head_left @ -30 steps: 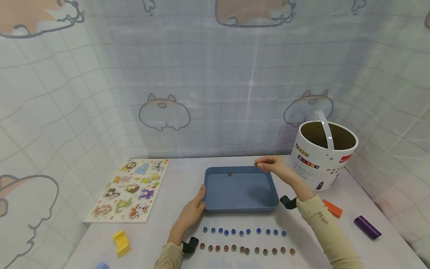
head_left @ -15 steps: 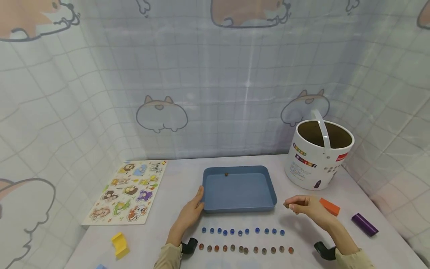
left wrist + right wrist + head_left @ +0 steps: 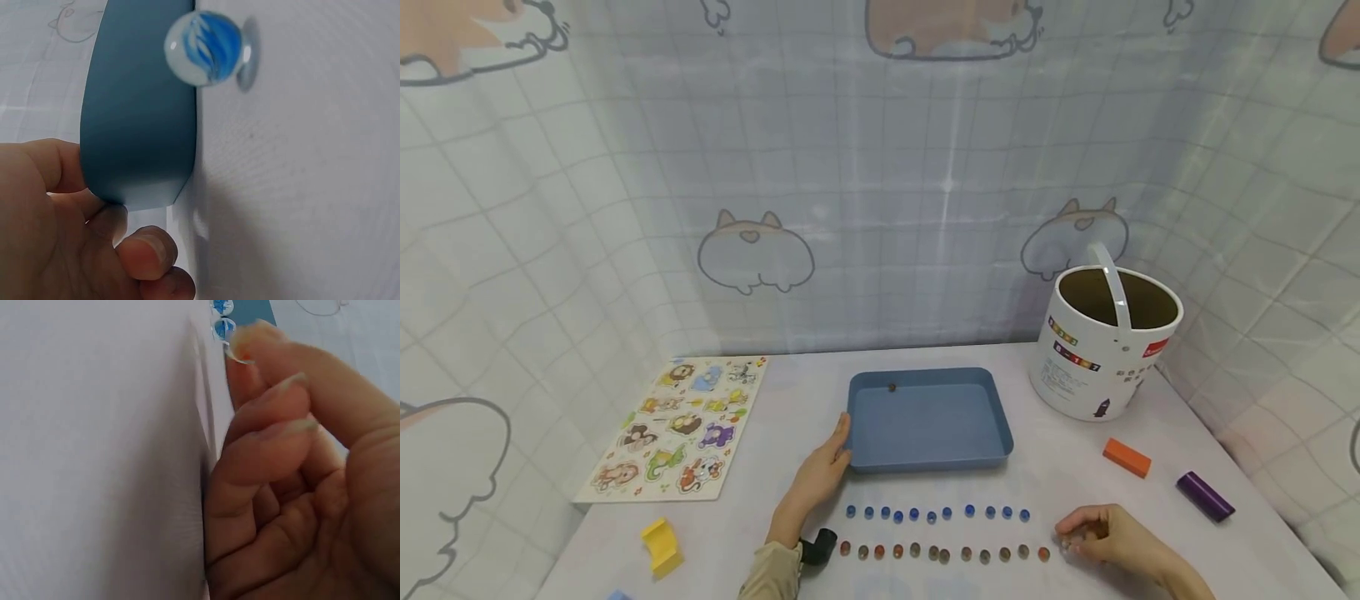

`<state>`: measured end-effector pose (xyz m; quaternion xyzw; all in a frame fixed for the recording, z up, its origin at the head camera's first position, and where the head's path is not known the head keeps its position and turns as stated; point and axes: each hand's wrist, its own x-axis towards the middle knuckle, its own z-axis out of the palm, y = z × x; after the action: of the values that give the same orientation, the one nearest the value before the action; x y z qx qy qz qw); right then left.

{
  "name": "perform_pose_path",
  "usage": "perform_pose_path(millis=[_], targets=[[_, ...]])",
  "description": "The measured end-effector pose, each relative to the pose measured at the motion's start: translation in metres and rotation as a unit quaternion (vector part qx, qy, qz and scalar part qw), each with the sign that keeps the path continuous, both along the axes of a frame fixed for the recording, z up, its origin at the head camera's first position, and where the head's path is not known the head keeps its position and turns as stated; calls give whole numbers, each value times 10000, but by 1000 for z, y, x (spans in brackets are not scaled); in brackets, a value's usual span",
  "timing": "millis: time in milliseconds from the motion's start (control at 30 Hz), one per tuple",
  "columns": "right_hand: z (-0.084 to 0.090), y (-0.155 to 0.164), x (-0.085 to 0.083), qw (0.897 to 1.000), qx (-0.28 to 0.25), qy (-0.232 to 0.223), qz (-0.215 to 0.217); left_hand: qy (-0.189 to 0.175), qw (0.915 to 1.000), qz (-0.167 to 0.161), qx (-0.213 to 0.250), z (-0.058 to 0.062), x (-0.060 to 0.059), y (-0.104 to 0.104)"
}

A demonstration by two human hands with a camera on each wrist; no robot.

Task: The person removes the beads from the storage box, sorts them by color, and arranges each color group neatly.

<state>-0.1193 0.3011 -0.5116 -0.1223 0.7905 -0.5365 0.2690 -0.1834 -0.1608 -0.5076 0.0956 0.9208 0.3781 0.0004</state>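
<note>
My right hand (image 3: 1108, 537) is low over the table at the right end of the row of brownish marbles (image 3: 966, 553). Its thumb and forefinger pinch a small marble (image 3: 1064, 544), mostly hidden by the fingertips. Against the left wall of a shallow blue tray (image 3: 932, 464) lies my left hand (image 3: 816, 479), its fingers touching the outside near the front corner. One small brown marble (image 3: 892, 387) sits inside the tray by its far wall. Between tray and brownish row runs a row of blue marbles (image 3: 913, 514); a blue-swirled glass marble (image 3: 203, 49) shows large in the left wrist view.
A white bucket (image 3: 1082, 375) with a raised handle stands at the back right. Nearer are an orange block (image 3: 1127, 458) and a purple block (image 3: 1205, 497). On the left lie an animal puzzle board (image 3: 677, 429), a yellow block (image 3: 662, 547) and part of a blue block (image 3: 618, 596).
My right hand has come from above the tray's far right corner, down past its right side, to the brownish row's right end. My left hand has stayed at the tray.
</note>
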Motion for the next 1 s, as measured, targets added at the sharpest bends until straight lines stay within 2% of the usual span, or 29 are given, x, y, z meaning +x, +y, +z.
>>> perform_pose_path(millis=[167, 300, 400, 500, 567, 733, 867, 1000], targets=[[-2, -5, 1, 9992, -131, 230, 288, 14, 10000, -8, 25, 0, 0, 0], [0, -6, 1, 9992, -123, 229, 317, 47, 10000, 0, 11, 1, 0, 0], [6, -6, 0, 9993, -86, 204, 313, 29, 10000, -16, -1, 1, 1, 0], [17, -7, -8, 9983, -152, 441, 352, 10, 10000, -1, -3, 1, 1, 0], [29, -10, -17, 9970, -201, 665, 346, 11, 10000, 28, -4, 1, 2, 0], [67, -26, -50, 9908, 58, 1338, 216, 15, 10000, 65, -23, 1, 3, 0], [91, -54, -85, 9809, 176, 1917, 295, 25, 10000, 65, -16, 1, 3, 1], [107, -91, -125, 9750, 99, 2154, 533, 31, 10000, 43, 53, 1, 2, 2]])
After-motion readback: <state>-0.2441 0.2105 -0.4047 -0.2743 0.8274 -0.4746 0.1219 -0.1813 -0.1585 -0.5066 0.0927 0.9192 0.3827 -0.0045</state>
